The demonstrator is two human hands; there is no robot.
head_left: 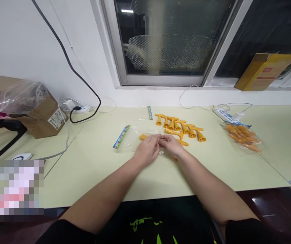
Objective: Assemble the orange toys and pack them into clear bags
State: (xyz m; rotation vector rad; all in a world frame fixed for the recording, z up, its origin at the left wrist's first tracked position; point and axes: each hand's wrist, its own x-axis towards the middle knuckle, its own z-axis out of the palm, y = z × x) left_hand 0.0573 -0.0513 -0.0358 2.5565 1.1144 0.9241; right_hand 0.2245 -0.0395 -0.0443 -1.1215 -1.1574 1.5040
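Note:
A clear plastic bag [132, 140] with a colourful printed header strip lies flat in front of me, a yellow plastic piece [142, 136] showing inside it. My left hand [147, 150] rests over the bag's right part, its fingers curled and closed on it. Fingertip to fingertip with it, my right hand [171, 145] pinches at the bag's right end; what lies under the fingers is partly hidden. Just beyond are several T-shaped yellow plastic pieces [192, 131] with flared round ends. Another yellow piece [183, 143] sticks out from behind my right hand.
To the right lies a filled bag of orange-yellow pieces [243, 135], near a power strip [224, 114]. Another header strip [150, 113] is at the back. A cardboard box [43, 118], cables and a second power strip [84, 109] stand left. A yellow carton [266, 73] leans on the windowsill.

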